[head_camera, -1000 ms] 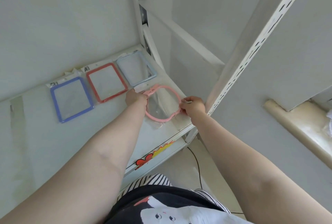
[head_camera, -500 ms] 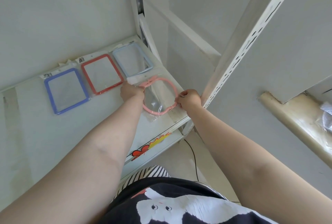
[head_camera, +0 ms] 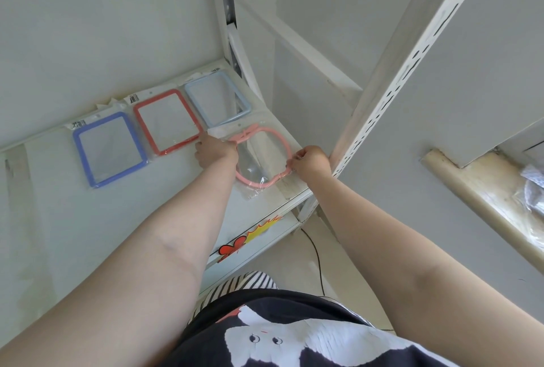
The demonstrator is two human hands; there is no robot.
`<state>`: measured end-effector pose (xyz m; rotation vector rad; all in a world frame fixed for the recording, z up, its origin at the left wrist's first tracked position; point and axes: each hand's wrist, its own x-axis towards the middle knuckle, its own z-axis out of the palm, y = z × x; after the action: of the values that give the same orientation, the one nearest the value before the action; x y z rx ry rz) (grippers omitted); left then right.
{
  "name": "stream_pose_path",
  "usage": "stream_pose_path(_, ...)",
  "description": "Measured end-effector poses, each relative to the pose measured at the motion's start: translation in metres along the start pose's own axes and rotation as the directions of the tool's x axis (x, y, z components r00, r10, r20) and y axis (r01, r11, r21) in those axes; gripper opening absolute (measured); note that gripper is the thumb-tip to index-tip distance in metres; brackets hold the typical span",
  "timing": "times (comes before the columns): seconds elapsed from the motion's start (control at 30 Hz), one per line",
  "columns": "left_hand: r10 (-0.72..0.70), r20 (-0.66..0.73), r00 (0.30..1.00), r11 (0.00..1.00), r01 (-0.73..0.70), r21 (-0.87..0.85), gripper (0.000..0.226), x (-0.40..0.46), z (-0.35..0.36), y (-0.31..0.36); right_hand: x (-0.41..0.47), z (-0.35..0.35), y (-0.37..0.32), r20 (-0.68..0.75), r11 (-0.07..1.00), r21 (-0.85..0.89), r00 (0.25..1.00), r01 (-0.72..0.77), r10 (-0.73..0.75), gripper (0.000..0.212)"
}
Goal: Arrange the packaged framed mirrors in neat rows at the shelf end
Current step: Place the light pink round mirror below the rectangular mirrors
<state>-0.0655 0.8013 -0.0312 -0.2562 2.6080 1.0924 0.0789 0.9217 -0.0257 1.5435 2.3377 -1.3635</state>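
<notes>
White shelf (head_camera: 88,219): pink mirror (head_camera: 263,157) between hands; left hand (head_camera: 216,151), right hand (head_camera: 309,162) grip clamped on its edges.

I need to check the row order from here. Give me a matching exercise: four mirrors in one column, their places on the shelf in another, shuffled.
Mirrors:
1. dark blue mirror
2. red mirror
3. light blue mirror
4. pink round mirror

Places:
A. middle of back row
B. held between both hands, front row
C. left end of back row
D. back row, nearest the shelf end

Pairs: 1-C, 2-A, 3-D, 4-B
</notes>
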Motion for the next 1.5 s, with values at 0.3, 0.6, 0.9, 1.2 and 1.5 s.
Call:
stream_pose_path(0.3, -0.019, -0.023, 1.000, 0.998, 0.021, 0.067, 0.068, -0.020, -0.015, -0.002, -0.031, -0.007, -0.015, -0.082, 0.926, -0.377, 0.996, 0.011, -0.045, 0.044)
stream_pose_path(0.6, 0.199, 0.053, 0.979, 0.967, -0.205, 0.153, 0.053, -0.076, -0.047, -0.041, -0.090, -0.009, -0.011, 0.020, 0.883, -0.367, 0.951, 0.294, -0.308, 0.047)
stream_pose_path(0.9, 0.363, 0.178, 0.915, 0.853, -0.403, 0.332, 0.054, -0.194, -0.108, -0.135, -0.196, 0.006, 0.040, 0.200, 0.759, -0.387, 0.851, 0.523, -0.485, 0.046)
stream_pose_path(1.2, 0.407, 0.203, 0.891, 0.764, -0.454, 0.458, 0.053, -0.264, -0.179, -0.227, -0.292, 0.048, 0.069, 0.359, 0.565, -0.472, 0.732, 0.677, -0.578, 0.050)
stream_pose_path(1.5, 0.384, 0.149, 0.911, 0.735, -0.399, 0.548, 0.050, -0.280, -0.245, -0.319, -0.374, 0.111, 0.070, 0.443, 0.434, -0.508, 0.658, 0.744, -0.608, 0.050)
